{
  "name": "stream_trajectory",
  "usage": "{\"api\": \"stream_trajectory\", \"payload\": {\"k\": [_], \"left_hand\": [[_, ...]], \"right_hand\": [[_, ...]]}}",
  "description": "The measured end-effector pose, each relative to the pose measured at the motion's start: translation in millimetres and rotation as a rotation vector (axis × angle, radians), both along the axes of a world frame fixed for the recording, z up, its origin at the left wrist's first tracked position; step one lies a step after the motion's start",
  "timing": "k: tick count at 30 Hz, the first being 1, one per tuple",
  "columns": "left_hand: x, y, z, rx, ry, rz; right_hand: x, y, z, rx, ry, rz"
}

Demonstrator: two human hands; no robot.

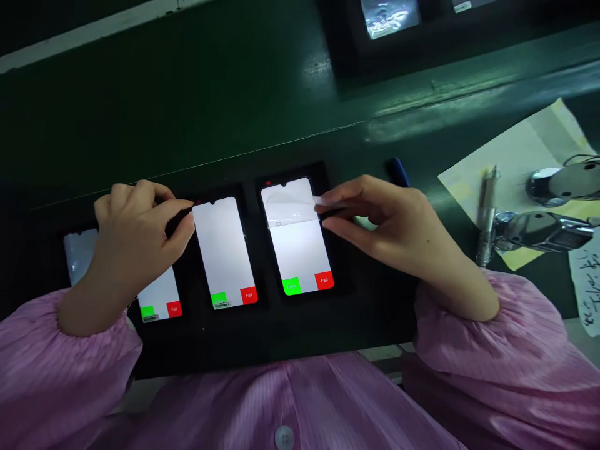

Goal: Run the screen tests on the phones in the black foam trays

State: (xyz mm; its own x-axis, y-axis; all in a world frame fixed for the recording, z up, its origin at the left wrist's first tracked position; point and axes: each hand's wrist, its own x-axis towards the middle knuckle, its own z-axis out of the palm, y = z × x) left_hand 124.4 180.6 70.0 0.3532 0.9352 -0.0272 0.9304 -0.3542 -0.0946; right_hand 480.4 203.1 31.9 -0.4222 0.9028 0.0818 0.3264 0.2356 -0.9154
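Three lit phones lie side by side in a black tray (281, 331). Each screen is white with a green square and a red "Fail" square at the bottom. My left hand (134, 234) rests over the left phone (162, 300), fingers curled, thumb and forefinger touching the upper left edge of the middle phone (225, 250). My right hand (384, 219) reaches in from the right, fingers together, fingertips pressing the upper right edge of the right phone (297, 234). Pink sleeves cover both arms.
A dark green bench runs behind the tray. At the right lies a yellowish paper sheet (515, 150) with a metal pen-like tool (487, 212) and shiny metal fixtures (544, 228) on it. A blue pen (398, 170) lies behind my right hand. Another dark tray (389, 19) sits at the top.
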Motion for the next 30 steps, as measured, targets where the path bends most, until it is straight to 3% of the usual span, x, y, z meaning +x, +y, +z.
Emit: {"api": "stream_trajectory", "payload": {"k": [3,6,11,18,25,27,30], "left_hand": [[4.7,4.3,1.5,0.056,-0.003,0.049],[12.9,9.6,3.3,-0.026,0.003,0.023],[22.3,16.3,-6.6,0.033,-0.105,-0.014],[12.0,8.3,-12.6,0.128,-0.144,-0.069],[7.5,1.4,-12.8,0.121,-0.293,-0.076],[12.1,-7.2,-7.4,0.076,-0.357,-0.134],[24.8,-35.1,4.9,-0.123,-0.476,-0.239]], "right_hand": [[6.3,-2.2,1.0,0.100,-0.153,0.175],[6.3,-3.1,-2.3,0.247,-0.257,0.224],[0.0,-1.2,-12.1,0.353,-0.269,0.087],[-7.1,-5.1,-9.6,0.229,-0.184,-0.099],[-13.8,-8.8,-5.4,0.282,-0.256,-0.164],[-11.8,-9.8,-6.5,0.280,-0.266,-0.162],[-3.8,-14.2,-7.7,0.285,-0.255,-0.110]]}}
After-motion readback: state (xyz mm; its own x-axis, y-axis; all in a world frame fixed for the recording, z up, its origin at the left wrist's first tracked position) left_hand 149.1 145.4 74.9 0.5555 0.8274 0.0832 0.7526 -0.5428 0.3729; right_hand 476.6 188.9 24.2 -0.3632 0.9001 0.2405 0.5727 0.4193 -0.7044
